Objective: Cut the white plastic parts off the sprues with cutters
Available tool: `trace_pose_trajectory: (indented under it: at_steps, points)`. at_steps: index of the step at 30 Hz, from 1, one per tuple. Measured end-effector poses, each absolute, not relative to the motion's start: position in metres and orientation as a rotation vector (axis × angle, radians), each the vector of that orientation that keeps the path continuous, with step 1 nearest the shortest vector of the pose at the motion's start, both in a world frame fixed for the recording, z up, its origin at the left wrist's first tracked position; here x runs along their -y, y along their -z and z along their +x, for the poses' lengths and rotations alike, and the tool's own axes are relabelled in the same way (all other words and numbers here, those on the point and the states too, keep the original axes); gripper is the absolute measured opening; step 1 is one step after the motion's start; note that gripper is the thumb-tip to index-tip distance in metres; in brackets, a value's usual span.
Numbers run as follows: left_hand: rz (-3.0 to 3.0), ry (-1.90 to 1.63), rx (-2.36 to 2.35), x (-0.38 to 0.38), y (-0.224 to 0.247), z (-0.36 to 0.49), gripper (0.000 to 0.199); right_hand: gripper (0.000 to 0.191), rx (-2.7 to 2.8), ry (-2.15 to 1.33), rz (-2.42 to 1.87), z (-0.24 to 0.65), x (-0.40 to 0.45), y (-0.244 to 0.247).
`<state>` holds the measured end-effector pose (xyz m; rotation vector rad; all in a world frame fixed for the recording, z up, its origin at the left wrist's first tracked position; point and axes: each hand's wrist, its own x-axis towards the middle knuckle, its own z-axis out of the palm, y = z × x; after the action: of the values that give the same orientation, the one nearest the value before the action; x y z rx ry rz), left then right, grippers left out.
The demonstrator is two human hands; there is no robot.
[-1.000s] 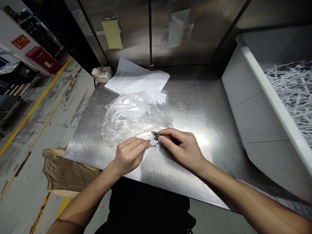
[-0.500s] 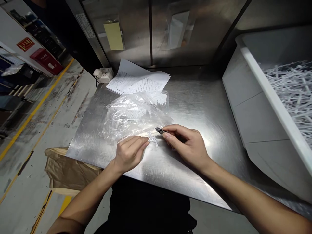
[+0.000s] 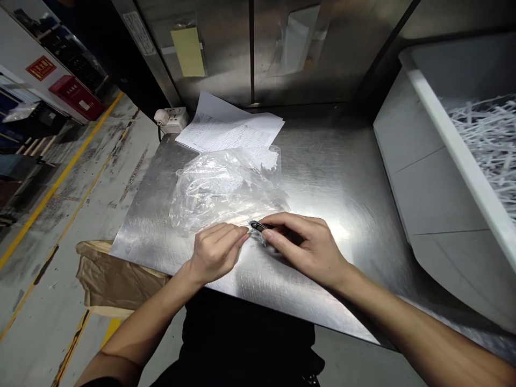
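My left hand (image 3: 217, 251) is closed in a pinch on a small white branched plastic piece (image 3: 262, 239), mostly hidden between the hands. In my right hand (image 3: 307, 246), thumb and fingers grip a small black handheld tool (image 3: 257, 226) with round marks along its side; its exact kind is unclear. The tool's tip lies against the white piece, close to the left fingertips. Just beyond both hands, a clear plastic bag (image 3: 226, 188) holding small white bits lies on the metal table (image 3: 322, 156).
Printed sheets (image 3: 234, 126) lie behind the bag, beside a white power socket (image 3: 174, 119). A large grey bin (image 3: 419, 161) of white plastic pieces (image 3: 489, 140) stands at right. Brown paper-like sacking (image 3: 116, 279) sits below the table's left edge.
My right hand has brought the black tool left and slightly down, onto the white piece. My left hand stays nearly where it was. The view has shifted a little.
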<state>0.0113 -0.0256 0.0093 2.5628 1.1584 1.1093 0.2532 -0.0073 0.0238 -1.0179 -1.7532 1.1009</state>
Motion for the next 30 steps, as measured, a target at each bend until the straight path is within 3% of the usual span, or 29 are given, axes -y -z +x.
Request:
trace_pose_trajectory:
  at_steps: [30]
  points:
    - [2.506,-1.19,-1.262,0.026,-0.012,0.012,0.014,0.02,1.606,-1.165,-1.128,0.256,-0.002,-0.019]
